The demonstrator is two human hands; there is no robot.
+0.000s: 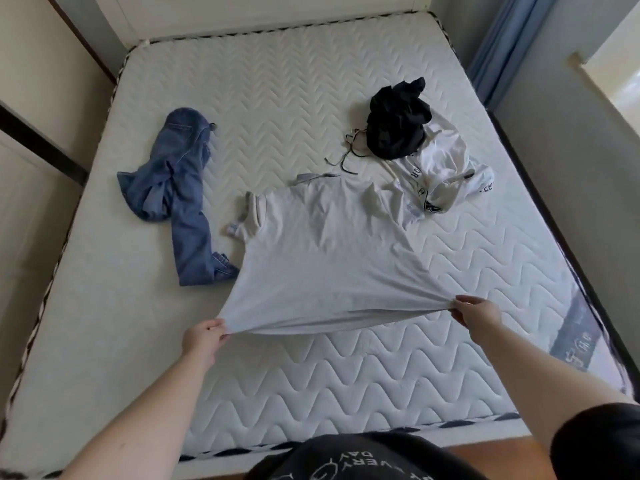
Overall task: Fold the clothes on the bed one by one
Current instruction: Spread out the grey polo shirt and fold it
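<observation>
A pale grey T-shirt lies spread across the middle of the bare quilted mattress, collar away from me. Its hem is lifted and stretched tight between my hands. My left hand pinches the hem's left corner, and my right hand pinches the right corner. Crumpled blue jeans lie to the left of the shirt, one leg touching its edge. At the back right a black garment sits bunched on top of a white garment with black lettering.
A thin cord lies loose beside the black garment. Walls close in on the left of the bed, and a blue curtain hangs at the far right. The mattress's near edge is right in front of my body.
</observation>
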